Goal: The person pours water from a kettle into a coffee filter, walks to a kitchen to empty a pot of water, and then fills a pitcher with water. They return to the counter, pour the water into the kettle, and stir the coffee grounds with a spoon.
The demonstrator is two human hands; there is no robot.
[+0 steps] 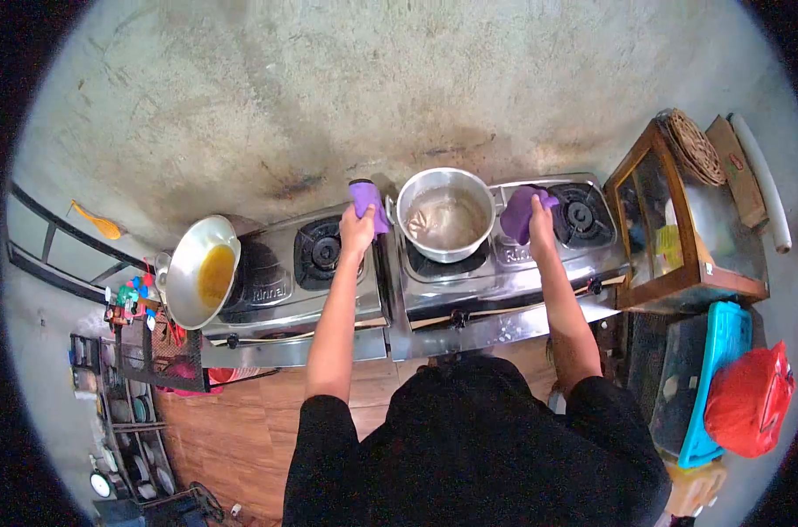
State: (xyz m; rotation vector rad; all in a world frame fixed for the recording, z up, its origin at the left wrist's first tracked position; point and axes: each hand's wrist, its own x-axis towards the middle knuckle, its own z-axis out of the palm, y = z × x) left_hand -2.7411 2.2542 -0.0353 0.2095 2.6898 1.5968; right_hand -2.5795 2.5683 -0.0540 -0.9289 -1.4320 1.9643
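The round silvery metal pot [448, 249], holding clear liquid, sits on the right-hand stove's [504, 285] left burner, mouth up, its handle axis running nine to three o'clock. Left hand [357, 230] at nine and right hand [541, 230] at three have fingers curled around purple cloths [369, 198].

Purple cloths [366, 209] flanked the silver pot [446, 214]; left of the pot, yellow oil [215, 275] in a silver wok [180, 271]; far right, turquoise lid [713, 384], red bag [750, 400]. All lay against mottled grey wall [241, 97].

A kitchen — two gas stoves [267, 294] side by side, a wok [188, 272], a pot [447, 215].
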